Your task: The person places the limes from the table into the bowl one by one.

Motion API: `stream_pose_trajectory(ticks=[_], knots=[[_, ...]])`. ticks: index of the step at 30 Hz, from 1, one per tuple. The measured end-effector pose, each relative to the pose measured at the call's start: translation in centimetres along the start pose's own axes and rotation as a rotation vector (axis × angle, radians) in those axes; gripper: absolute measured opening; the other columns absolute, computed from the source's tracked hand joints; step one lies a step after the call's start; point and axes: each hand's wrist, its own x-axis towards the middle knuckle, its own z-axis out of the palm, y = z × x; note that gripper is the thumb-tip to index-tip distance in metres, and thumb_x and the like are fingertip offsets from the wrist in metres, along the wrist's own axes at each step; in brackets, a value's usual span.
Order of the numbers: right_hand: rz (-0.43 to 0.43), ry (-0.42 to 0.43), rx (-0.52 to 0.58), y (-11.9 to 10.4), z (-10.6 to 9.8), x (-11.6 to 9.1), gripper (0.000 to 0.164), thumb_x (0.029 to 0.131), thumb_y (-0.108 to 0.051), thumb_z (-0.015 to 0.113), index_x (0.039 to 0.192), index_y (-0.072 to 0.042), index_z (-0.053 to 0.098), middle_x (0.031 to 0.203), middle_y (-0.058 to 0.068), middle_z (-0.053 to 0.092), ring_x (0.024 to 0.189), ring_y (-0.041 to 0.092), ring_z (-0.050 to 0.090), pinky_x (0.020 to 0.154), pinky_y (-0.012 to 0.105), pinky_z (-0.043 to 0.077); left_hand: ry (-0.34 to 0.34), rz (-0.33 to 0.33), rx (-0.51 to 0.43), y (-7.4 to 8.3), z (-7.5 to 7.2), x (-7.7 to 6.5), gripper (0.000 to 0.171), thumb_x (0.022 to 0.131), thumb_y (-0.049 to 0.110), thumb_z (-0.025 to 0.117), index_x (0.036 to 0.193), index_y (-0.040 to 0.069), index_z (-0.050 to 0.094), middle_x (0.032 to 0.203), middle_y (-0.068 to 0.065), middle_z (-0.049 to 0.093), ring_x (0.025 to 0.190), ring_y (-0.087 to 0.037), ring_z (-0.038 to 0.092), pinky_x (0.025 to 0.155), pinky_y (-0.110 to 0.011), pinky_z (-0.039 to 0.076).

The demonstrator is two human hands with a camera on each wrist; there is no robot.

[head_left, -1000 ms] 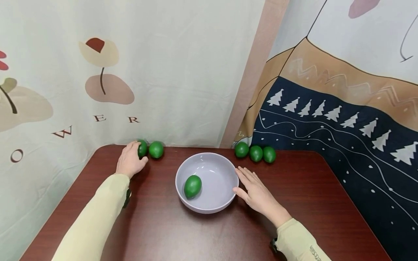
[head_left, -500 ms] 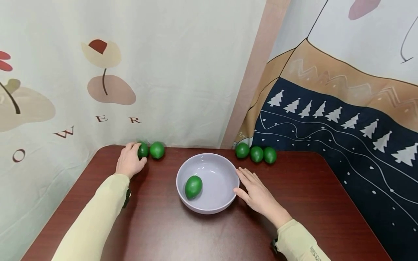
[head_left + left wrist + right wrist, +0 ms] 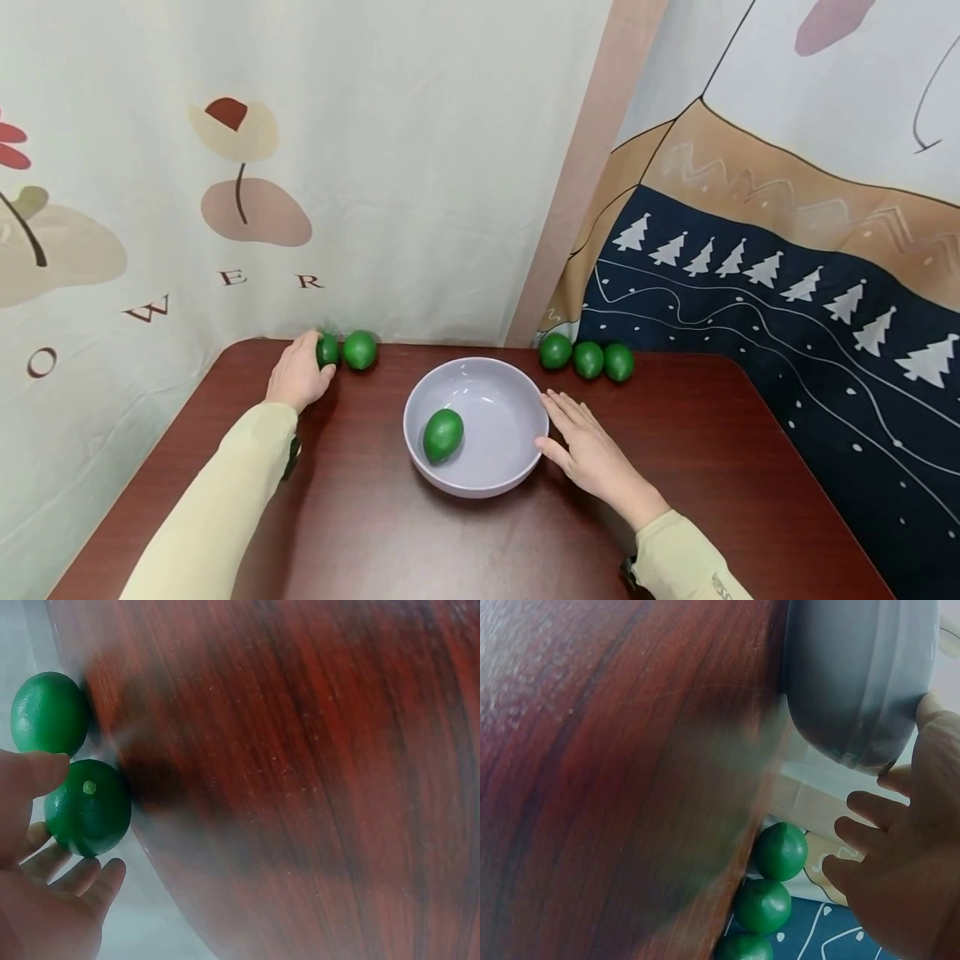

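Observation:
At the table's far left edge, my left hand (image 3: pixel 297 372) has its thumb and fingers around a green lime (image 3: pixel 88 810), thumb on one side and fingertips on the other. A second lime (image 3: pixel 360 350) sits right beside it. Mid-table stands a pale lavender bowl (image 3: pixel 502 433) with one lime (image 3: pixel 443 435) lying in its left part. My right hand (image 3: pixel 592 454) rests against the bowl's right side, fingers extended and thumb at the rim. From the right wrist view, the fingertips touch the bowl's outer wall (image 3: pixel 859 682).
Three more limes (image 3: pixel 588 359) sit in a row at the back edge, right of the bowl. A printed curtain (image 3: pixel 420 167) hangs close behind the brown wooden table (image 3: pixel 390 542). Dark patterned cloth (image 3: pixel 750 325) hangs along the right side.

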Motion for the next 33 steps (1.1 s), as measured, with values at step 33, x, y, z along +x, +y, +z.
stream_pose_trajectory(ticks=[33], knots=[[-0.020,0.012,0.002,-0.1,0.1,0.1,0.068,0.101,-0.031,0.067,0.156,0.000,0.042,0.161,0.022,0.040,0.151,0.045,0.032,0.122,0.062,0.024,-0.033,0.008,0.030,0.4,-1.0,-1.2,0.066,0.084,0.013,0.078,0.138,-0.010,0.047,0.137,-0.036,0.046,0.122,-0.054,0.047,0.097,-0.069,0.044]])
